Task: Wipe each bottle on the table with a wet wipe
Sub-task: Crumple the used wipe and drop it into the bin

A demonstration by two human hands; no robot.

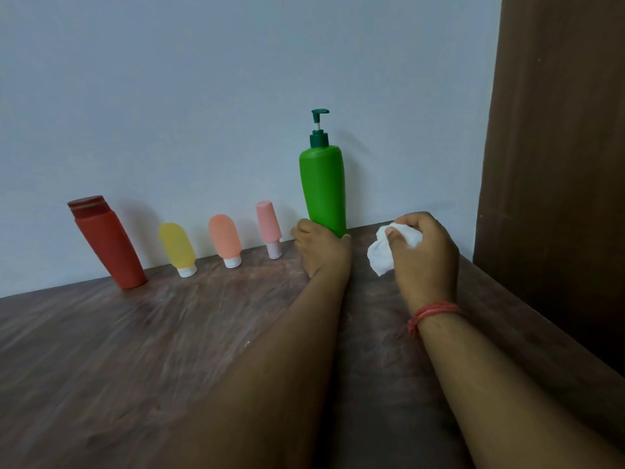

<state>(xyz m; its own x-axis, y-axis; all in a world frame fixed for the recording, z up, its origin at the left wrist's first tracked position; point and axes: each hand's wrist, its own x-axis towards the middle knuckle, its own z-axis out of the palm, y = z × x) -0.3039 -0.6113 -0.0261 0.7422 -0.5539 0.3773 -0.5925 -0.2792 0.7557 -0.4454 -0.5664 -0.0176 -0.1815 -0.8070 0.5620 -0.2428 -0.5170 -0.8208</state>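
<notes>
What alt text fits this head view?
A person's left hand grips the base of a green pump bottle while the right hand holds a crumpled white wet wipe. Four smaller bottles stand along the wall on the wooden table.

Light: soft and a bit dim, with no bright spots or glare.
Wall: pale and evenly lit, darker toward the top corners.
Shadows: faint and fuzzy, lying just right of the green bottle and the red bottle.
Table: looks smeared and streaky, mostly at the near left.
Sharpness: the bottles look a little soft; the arms close to the camera are blurry.
Bending: the table edge tilts and the bottles on the left lean outward.
Right side: the brown panel is dark.
</notes>
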